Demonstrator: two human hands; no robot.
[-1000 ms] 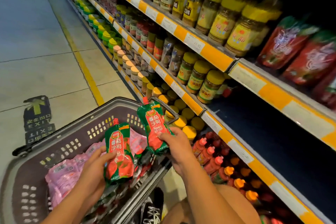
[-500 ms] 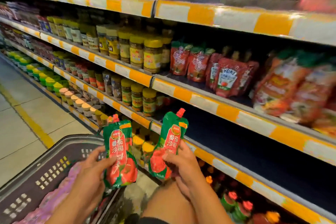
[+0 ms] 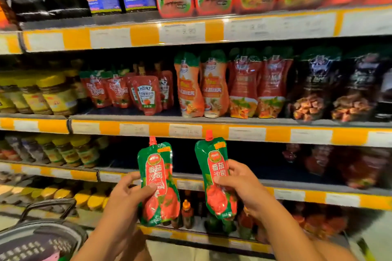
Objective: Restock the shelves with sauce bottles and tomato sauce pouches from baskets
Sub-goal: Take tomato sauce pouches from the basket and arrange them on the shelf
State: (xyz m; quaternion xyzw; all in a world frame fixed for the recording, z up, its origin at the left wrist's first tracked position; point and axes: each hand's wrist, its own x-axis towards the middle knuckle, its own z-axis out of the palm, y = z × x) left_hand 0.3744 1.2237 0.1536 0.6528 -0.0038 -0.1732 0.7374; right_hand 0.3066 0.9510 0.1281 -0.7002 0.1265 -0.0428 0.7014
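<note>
Orange-and-white shelf edges [image 3: 212, 131] fill the aisle now; floor gone, grey basket [image 3: 42, 237] sunk low-left. My left hand [image 3: 125, 199] and right hand [image 3: 244, 186] grip green-red tomato sauce pouches [image 3: 158, 184] [image 3: 216, 178], raised upright before the dark shelf gap [image 3: 244, 159].

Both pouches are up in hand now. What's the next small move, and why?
Probably reach forward and stand the right hand's pouch on the dark bare shelf stretch straight ahead; it looks unfilled. The left hand can follow with its pouch.

Shop — price-tagged shelves [image 3: 191, 34] of sauces.
</note>
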